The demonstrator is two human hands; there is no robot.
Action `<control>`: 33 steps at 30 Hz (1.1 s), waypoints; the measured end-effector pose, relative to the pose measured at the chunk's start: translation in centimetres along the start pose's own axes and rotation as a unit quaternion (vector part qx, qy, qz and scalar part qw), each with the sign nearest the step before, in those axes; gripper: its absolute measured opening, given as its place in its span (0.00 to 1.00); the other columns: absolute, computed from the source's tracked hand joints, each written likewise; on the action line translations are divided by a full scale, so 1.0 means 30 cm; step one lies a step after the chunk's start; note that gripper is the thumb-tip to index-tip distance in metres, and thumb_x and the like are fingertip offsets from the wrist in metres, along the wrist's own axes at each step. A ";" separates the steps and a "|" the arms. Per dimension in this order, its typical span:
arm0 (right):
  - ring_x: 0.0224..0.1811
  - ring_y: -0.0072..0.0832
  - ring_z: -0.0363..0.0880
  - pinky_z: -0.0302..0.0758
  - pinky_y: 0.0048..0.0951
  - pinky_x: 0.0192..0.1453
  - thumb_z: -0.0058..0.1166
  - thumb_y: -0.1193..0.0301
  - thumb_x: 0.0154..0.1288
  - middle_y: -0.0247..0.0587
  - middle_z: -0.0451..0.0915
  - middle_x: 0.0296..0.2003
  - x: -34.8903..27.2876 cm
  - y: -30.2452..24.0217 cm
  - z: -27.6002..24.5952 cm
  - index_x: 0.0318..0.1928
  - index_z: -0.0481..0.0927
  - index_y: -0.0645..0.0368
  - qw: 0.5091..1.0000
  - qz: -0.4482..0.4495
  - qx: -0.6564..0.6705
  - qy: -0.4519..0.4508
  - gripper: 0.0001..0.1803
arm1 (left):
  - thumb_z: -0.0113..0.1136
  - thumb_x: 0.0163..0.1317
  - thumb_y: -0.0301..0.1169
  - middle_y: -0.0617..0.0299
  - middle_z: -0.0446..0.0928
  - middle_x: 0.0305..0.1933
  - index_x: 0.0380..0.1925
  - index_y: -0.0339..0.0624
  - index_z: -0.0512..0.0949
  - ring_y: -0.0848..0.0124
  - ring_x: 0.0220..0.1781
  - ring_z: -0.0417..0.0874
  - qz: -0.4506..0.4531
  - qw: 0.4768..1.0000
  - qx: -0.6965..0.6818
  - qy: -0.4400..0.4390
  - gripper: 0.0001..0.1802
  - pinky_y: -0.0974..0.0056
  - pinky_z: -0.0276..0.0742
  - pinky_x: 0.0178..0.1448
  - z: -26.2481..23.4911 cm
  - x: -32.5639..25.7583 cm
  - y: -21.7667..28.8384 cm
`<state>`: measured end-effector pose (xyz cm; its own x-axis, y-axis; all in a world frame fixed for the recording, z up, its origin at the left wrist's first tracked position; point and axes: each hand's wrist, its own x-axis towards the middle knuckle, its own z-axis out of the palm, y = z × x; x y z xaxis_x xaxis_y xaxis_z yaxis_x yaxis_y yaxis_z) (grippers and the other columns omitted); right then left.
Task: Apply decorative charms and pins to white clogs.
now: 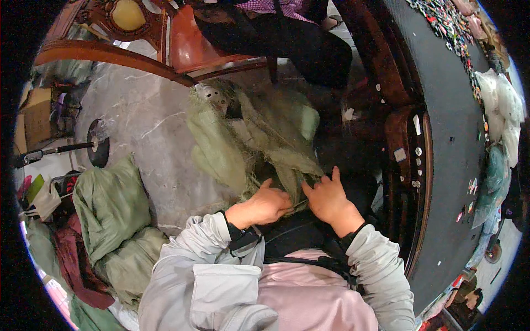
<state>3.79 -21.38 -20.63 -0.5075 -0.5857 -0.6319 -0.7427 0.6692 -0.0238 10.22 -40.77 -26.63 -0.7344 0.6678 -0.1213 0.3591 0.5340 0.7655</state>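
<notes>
A worn green woven sack point(221, 146) with frayed edges stands in front of my lap, its mouth partly folded open toward me. My left hand point(262, 204) is at its near left edge, with curled fingers gripping the material and one finger stretched out. On the near right edge, my right hand point(330, 201) also grips the sack, with a finger sticking up. The fingertips are partly tucked under, hidden from view. Something whitish with dark spots point(210, 95) shows at the sack's far end; its kind is unclear.
Full green sacks point(113, 207) lie at my left, near a dark round-based stand point(99, 143). A grey-topped table point(450, 165) with small colourful pieces point(441, 33) runs along my right. Ahead, a person in dark trousers point(292, 47) sits on a wooden bench point(193, 41).
</notes>
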 end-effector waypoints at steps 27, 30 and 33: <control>0.35 0.36 0.84 0.71 0.39 0.43 0.49 0.68 0.57 0.39 0.83 0.25 0.001 -0.108 -0.041 0.33 0.82 0.50 0.994 -0.073 0.085 0.009 0.08 | 0.47 0.67 0.47 0.47 0.56 0.73 0.67 0.44 0.61 0.49 0.70 0.63 -0.677 0.701 -0.056 -0.217 0.32 0.52 0.60 0.71 0.104 -0.363 -0.777; 0.35 0.35 0.82 0.69 0.39 0.44 0.49 0.68 0.57 0.38 0.83 0.25 -0.020 -0.107 -0.067 0.33 0.81 0.50 0.993 -0.077 0.091 0.021 0.07 | 0.59 0.61 0.41 0.41 0.57 0.71 0.66 0.37 0.59 0.44 0.62 0.71 -0.579 0.815 0.021 -0.016 0.36 0.48 0.67 0.66 0.286 -0.470 -0.952; 0.35 0.35 0.81 0.68 0.39 0.44 0.49 0.68 0.58 0.38 0.83 0.27 -0.020 -0.078 -0.036 0.33 0.80 0.50 0.995 -0.050 0.081 -0.006 0.07 | 0.60 0.57 0.34 0.41 0.59 0.70 0.63 0.40 0.62 0.46 0.63 0.70 -0.468 0.880 0.080 -0.013 0.34 0.47 0.69 0.64 0.191 -0.141 -0.803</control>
<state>5.35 -23.08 -19.38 -0.4290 -0.6482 -0.6291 -0.7081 0.6737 -0.2113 7.96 -53.49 -48.18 -0.7387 -0.0921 -0.6677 -0.3175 0.9214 0.2242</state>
